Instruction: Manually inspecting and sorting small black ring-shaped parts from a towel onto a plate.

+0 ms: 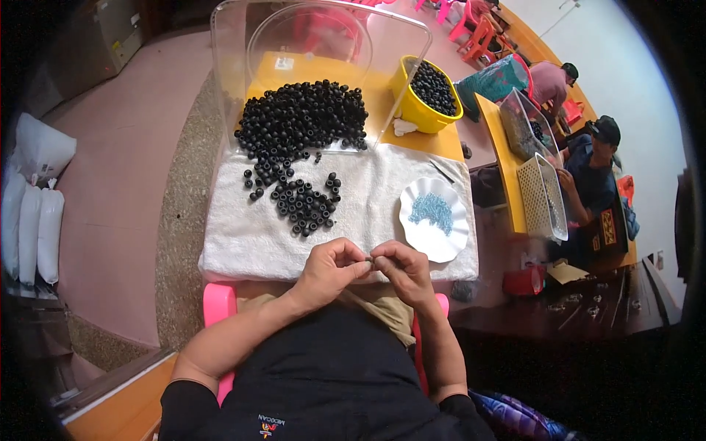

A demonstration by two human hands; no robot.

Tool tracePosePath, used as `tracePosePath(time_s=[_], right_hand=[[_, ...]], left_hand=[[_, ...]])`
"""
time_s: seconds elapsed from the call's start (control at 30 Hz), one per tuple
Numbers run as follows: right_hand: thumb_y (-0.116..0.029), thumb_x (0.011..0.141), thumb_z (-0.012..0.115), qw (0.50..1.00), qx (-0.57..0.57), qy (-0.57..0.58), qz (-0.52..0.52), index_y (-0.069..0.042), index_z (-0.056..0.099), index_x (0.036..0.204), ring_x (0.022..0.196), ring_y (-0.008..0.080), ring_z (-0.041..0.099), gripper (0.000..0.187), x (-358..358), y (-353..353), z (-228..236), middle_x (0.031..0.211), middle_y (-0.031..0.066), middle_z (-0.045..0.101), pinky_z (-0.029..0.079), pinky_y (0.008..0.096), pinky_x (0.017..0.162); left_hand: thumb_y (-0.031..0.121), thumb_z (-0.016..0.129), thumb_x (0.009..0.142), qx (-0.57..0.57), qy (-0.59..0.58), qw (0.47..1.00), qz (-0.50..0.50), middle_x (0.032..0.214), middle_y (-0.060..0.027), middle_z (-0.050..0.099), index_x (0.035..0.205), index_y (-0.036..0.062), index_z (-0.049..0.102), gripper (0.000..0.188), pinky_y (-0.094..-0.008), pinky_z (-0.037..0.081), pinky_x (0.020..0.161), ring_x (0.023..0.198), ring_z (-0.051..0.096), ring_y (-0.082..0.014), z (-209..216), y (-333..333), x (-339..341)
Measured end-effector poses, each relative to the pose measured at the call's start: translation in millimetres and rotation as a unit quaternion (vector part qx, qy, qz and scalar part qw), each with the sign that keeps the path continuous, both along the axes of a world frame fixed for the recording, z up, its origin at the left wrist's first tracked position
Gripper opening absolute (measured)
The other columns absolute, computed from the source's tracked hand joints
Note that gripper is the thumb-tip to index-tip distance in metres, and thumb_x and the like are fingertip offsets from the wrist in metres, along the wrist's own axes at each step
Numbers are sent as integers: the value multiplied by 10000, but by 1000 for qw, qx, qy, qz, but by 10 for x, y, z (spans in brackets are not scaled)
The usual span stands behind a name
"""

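Bright, even daylight, soft shadows, sharp centre; fisheye bending and dark vignette at the rim.

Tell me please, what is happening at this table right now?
A person sits at a white towel and pinches one small dark bead between the left hand and the right hand. A big pile of black beads lies ahead, with a smaller cluster nearer. A white scalloped plate with small blue pieces sits to the right, a yellow bowl of beads beyond.
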State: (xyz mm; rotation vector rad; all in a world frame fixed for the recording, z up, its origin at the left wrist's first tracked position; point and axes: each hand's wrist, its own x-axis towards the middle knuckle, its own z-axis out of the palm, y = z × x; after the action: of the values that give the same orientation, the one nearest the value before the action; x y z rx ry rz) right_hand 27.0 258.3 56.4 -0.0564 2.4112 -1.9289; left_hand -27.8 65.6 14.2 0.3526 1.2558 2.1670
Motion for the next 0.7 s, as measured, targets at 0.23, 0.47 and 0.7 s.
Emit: tracePosePath(time_s=[0.23,0.47,0.7], right_hand=[[32,990,608,1000,5,-3,16,53,675,1028,912,109,606,80,-60,7,73,999,59,652,485,245,796],[-12,1000,613,999,-24,-13,25,44,685,1048,905,119,634,104,-50,64,5,988,63,674,509,259,813],[23,992,617,998,-47,-47,7,53,685,1047,908,109,622,93,-38,8,75,1006,63,663,505,252,796]], left_hand=[[-25,686,946,-14,-17,1000,-11,957,-71,706,1024,-22,639,91,-295,607,827,878,705,-136,41,-11,-17],[0,691,953,21,-59,998,-6,949,-100,722,1027,-26,643,91,-292,607,802,851,711,-143,52,-23,-43],[0,695,949,9,-52,999,-6,947,-92,720,1039,-24,643,107,-285,601,807,858,707,-140,41,-22,-39]])
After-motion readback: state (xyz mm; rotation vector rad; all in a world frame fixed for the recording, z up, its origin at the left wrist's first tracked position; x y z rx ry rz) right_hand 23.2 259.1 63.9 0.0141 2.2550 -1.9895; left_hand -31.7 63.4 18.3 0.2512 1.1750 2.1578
